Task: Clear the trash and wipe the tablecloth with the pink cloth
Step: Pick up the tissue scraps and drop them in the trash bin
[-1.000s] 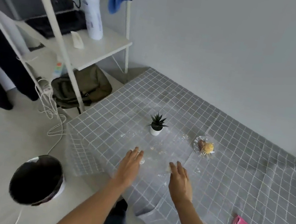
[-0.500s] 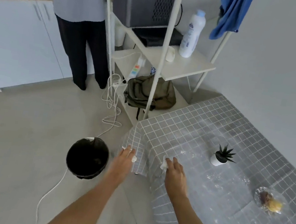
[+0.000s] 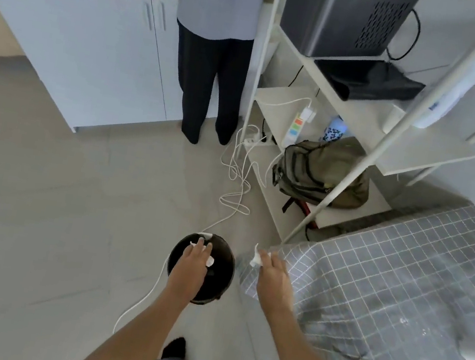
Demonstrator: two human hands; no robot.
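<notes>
From the head camera, the left hand (image 3: 192, 261) grips white paper scraps (image 3: 210, 261) directly above the black bin (image 3: 223, 274) (its mouth facing up). The right hand (image 3: 273, 274) pinches another white scrap (image 3: 255, 257), long axis upright, just beside the grey checked tablecloth (image 3: 400, 283) corner.

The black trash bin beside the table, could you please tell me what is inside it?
The black trash bin shows only a dark interior. The left hand, holding white scraps, hangs over its opening and covers part of it, so any contents stay unseen.
</notes>
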